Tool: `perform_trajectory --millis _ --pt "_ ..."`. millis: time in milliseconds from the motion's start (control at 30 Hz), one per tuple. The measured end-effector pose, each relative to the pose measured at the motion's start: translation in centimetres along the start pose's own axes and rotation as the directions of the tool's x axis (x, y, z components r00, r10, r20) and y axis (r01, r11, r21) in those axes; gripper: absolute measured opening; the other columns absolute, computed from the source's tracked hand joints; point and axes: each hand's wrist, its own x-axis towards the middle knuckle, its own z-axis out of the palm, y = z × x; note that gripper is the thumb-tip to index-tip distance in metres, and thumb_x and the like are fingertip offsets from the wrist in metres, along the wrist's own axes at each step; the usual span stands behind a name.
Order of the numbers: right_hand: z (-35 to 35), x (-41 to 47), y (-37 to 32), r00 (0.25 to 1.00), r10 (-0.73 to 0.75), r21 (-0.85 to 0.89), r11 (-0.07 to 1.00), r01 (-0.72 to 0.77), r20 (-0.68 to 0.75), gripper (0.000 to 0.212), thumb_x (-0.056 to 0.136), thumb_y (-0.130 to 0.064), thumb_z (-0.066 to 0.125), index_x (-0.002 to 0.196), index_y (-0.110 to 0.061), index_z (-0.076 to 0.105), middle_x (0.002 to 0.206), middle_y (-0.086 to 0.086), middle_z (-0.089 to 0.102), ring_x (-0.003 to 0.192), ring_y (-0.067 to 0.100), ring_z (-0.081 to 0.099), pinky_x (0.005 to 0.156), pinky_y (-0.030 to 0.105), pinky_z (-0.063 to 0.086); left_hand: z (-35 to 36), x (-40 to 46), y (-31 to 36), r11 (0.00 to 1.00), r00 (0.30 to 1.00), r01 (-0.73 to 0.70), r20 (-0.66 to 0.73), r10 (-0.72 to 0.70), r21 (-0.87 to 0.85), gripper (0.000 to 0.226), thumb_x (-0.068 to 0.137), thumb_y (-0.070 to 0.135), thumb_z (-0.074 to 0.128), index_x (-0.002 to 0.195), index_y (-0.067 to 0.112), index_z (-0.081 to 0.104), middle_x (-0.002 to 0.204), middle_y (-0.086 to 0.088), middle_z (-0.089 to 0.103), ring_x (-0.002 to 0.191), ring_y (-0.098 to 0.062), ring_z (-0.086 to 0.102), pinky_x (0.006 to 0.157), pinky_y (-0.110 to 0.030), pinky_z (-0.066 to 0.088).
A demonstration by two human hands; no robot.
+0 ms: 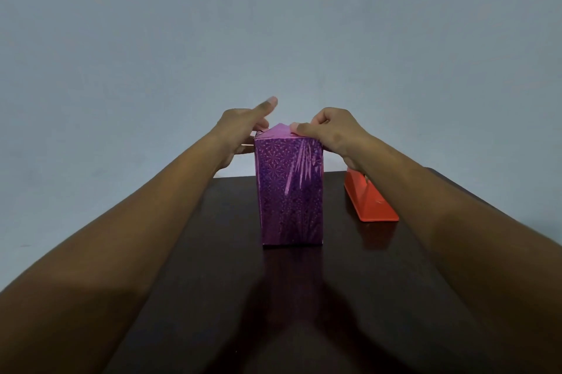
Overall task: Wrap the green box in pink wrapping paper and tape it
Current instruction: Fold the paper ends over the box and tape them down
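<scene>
The box stands upright in the middle of the dark table, fully covered in shiny pink patterned wrapping paper [290, 191]; no green shows. At its top the paper forms a folded triangular flap [281, 131]. My left hand [243, 133] rests at the top left corner, index finger stretched out over the flap, the other fingers against the box's side. My right hand [330, 133] pinches the paper at the top right corner, thumb and fingers closed on the fold.
A red tape dispenser [369, 200] lies on the table to the right of the box, partly hidden behind my right wrist. The dark wooden table [292, 297] stands against a plain grey wall.
</scene>
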Motion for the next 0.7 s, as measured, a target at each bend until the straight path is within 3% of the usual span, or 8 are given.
perform_trajectory --millis 100,167,267,367,533,600,700 --pt "-0.1 0.0 0.1 1.000 -0.009 0.013 1.000 0.008 0.020 0.046 0.071 -0.048 0.088 0.083 -0.013 0.060 0.094 0.005 0.070 0.096 0.021 0.068 0.097 0.044 0.054 -1.4 -0.7 -0.6 0.999 0.988 -0.019 0.155 0.014 0.027 0.060 0.086 0.059 0.070 0.113 0.005 0.068 0.113 -0.009 0.073 0.099 -0.026 0.072 0.085 -0.032 0.058" --pt "0.1 0.1 0.0 0.999 -0.009 0.032 0.999 0.008 0.042 0.048 0.068 -0.051 0.088 0.082 -0.014 0.061 0.093 0.006 0.071 0.096 0.022 0.069 0.098 0.045 0.054 -1.9 -1.1 -0.9 0.999 0.977 -0.023 0.213 0.027 -0.021 0.041 0.088 0.044 0.075 0.100 0.006 0.067 0.099 -0.009 0.075 0.093 -0.026 0.072 0.089 -0.033 0.059" --pt "-0.1 -0.1 -0.3 0.988 -0.015 0.091 0.996 0.000 0.157 0.050 0.069 -0.055 0.085 0.084 -0.013 0.062 0.087 0.005 0.071 0.092 0.021 0.069 0.101 0.045 0.053 -2.0 -1.1 -1.3 0.997 0.978 -0.034 0.203 0.047 -0.069 0.022 0.089 0.029 0.077 0.089 0.010 0.067 0.083 -0.006 0.071 0.082 -0.019 0.067 0.090 -0.033 0.058" --pt "-0.8 -0.7 -0.2 0.966 -0.053 0.165 0.986 0.011 0.252 0.035 0.080 -0.037 0.083 0.089 -0.010 0.062 0.081 0.001 0.070 0.084 0.015 0.066 0.099 0.038 0.054 -1.7 -1.2 -1.5 0.995 0.981 -0.058 0.180 0.072 -0.082 0.021 0.093 0.028 0.073 0.086 0.008 0.067 0.080 -0.007 0.069 0.079 -0.018 0.065 0.080 -0.026 0.058" --pt "-1.7 -1.5 0.6 0.971 -0.106 0.239 0.970 0.053 0.213 0.019 0.087 -0.020 0.078 0.081 -0.010 0.063 0.082 0.005 0.069 0.078 0.013 0.066 0.077 0.025 0.055 -1.1 -1.7 -1.4 0.988 0.974 -0.095 0.196 0.117 -0.119 0.056 0.090 0.051 0.065 0.109 -0.001 0.069 0.099 -0.010 0.074 0.090 -0.020 0.069 0.087 -0.028 0.057" --pt "-1.6 -1.7 0.7 0.977 -0.108 0.238 0.969 0.063 0.183 0.020 0.087 -0.022 0.078 0.080 -0.012 0.062 0.086 0.007 0.069 0.080 0.013 0.066 0.075 0.025 0.055 -1.1 -1.8 -1.6 0.984 0.962 -0.114 0.230 0.144 -0.139 0.045 0.089 0.049 0.068 0.097 0.004 0.066 0.091 -0.007 0.070 0.084 -0.018 0.066 0.083 -0.027 0.056" --pt "-0.9 -1.9 0.7 0.985 -0.118 0.237 0.968 0.087 0.123 0.025 0.088 -0.025 0.077 0.076 -0.014 0.059 0.086 0.001 0.069 0.080 0.009 0.067 0.072 0.024 0.057 -1.1 -1.8 -2.1 0.974 0.969 -0.165 0.157 0.190 -0.159 0.025 0.094 0.028 0.071 0.077 0.011 0.061 0.077 -0.001 0.063 0.072 -0.014 0.060 0.075 -0.024 0.054"
